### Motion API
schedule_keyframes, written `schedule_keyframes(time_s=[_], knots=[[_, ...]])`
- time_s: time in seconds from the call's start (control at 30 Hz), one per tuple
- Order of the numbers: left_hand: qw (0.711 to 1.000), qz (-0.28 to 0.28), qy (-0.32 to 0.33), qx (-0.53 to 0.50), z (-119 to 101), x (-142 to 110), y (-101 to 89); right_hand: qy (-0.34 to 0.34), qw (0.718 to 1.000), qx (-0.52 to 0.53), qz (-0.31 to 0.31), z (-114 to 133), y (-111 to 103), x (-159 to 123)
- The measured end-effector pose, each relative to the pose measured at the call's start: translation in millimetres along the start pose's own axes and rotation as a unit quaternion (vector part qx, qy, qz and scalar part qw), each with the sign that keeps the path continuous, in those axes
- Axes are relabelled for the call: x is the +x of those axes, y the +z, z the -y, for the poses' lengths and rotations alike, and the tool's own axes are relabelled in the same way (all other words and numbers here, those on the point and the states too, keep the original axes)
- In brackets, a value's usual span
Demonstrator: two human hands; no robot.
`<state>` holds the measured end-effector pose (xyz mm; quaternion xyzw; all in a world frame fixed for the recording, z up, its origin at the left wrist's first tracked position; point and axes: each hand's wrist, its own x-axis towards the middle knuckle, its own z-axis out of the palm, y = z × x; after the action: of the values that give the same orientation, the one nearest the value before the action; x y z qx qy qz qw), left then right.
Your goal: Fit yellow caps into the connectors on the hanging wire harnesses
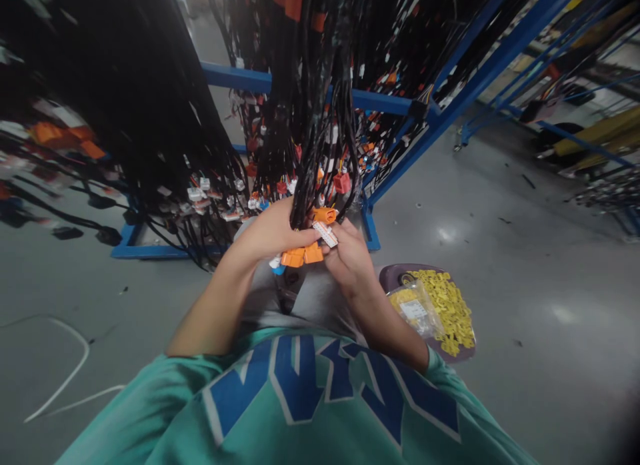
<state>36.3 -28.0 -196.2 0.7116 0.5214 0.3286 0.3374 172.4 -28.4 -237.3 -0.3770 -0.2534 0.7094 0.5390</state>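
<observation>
My left hand (277,232) is closed around a bundle of black wires (301,202) that hangs down from above. Its thumb lies across the wires, beside a white connector (325,234). On the other side, my right hand (350,252) grips that white connector between its fingers, which are partly hidden. An orange connector (325,215) sits just above the white one, and a pair of orange connectors (301,256) dangles below my left thumb. A red connector (342,182) hangs higher, among the wires above my right hand.
Blue rack bars (240,77) cross behind the hanging harnesses. More black cables (150,85) with white and orange connectors hang at left. On the floor at right, a tray (387,276) holds yellow clips (450,312) and a clear plastic bag (414,310). A white cord (75,368) lies at left.
</observation>
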Motion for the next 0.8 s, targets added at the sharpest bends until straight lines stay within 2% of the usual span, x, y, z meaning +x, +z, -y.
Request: schedule_keyframes(time_s=[0.8], knots=[[0.999,-0.005,0.014,0.043,-5.9,-0.1,1.5,-0.01,1.0,0.007,-0.012,0.3,6.9,2.7]])
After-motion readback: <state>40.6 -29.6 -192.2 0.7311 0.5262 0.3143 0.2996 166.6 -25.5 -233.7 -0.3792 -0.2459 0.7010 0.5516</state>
